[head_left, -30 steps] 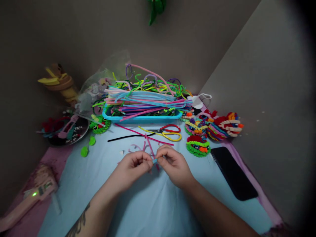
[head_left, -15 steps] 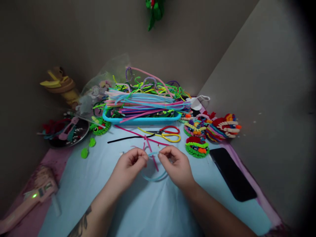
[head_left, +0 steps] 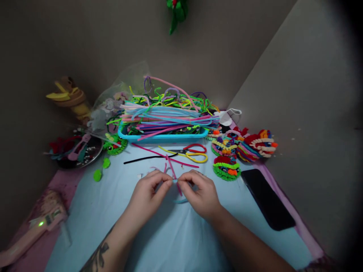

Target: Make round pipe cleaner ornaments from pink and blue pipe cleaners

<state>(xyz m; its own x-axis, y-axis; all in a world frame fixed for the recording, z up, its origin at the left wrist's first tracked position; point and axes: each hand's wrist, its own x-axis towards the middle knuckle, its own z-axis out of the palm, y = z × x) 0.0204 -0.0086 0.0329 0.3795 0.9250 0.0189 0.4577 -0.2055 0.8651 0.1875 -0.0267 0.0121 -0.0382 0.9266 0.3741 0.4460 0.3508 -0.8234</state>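
Note:
My left hand (head_left: 149,190) and my right hand (head_left: 198,190) meet over the pale blue cloth (head_left: 176,234), fingertips pinched together on a light blue pipe cleaner (head_left: 178,199). Its ends sit between my thumbs and forefingers and its loop hangs below my hands. A pink pipe cleaner (head_left: 172,170) lies on the cloth just beyond my fingers. Further back lie a black pipe cleaner (head_left: 147,158) and scissors (head_left: 190,152) with red and yellow handles.
A blue tray (head_left: 164,134) heaped with coloured pipe cleaners stands at the back. Finished fuzzy figures (head_left: 227,166) cluster at the right, beside a black phone (head_left: 268,198). A glue gun (head_left: 34,230) with a green light lies at the left, behind it a dark dish (head_left: 76,149).
My hands have drawn together again, closing the blue pipe cleaner's wide loop into a smaller one with its ends pinched between my fingertips.

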